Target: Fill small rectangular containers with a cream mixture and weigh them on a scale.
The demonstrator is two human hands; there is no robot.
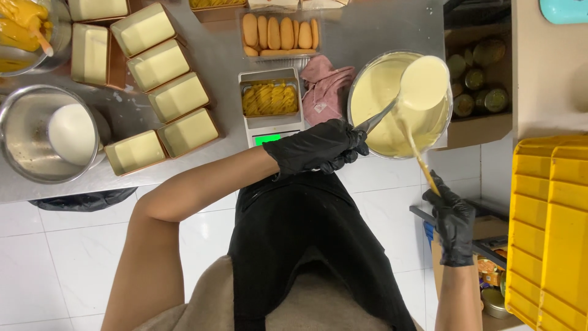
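While the steel tabletop point(367, 30) carries everything, the yellow crates point(551, 227) stack off to the right, apart from the work. A big bowl point(352, 92) of pale cream sits at the tabletop's right edge. A steel bowl point(18, 147) stands far left. A row of rectangular tins point(177, 96) between them is already topped with cream.

A tub of yellow fruit slices point(269, 98) rests on the scale point(269, 138), just beside the big bowl, with a pink cloth point(324, 89) between.

Step in hand, as I read it: scooping. The ladle point(424, 81) is brimful and held above the big bowl. Left hand point(318, 147) has its grip wrapped tight on the ladle handle. Right hand point(454, 224) has its grip pinching the spatula point(416, 153), blade end in the cream.

Any move off the bowl calls for a level ladle; drips are the risk.
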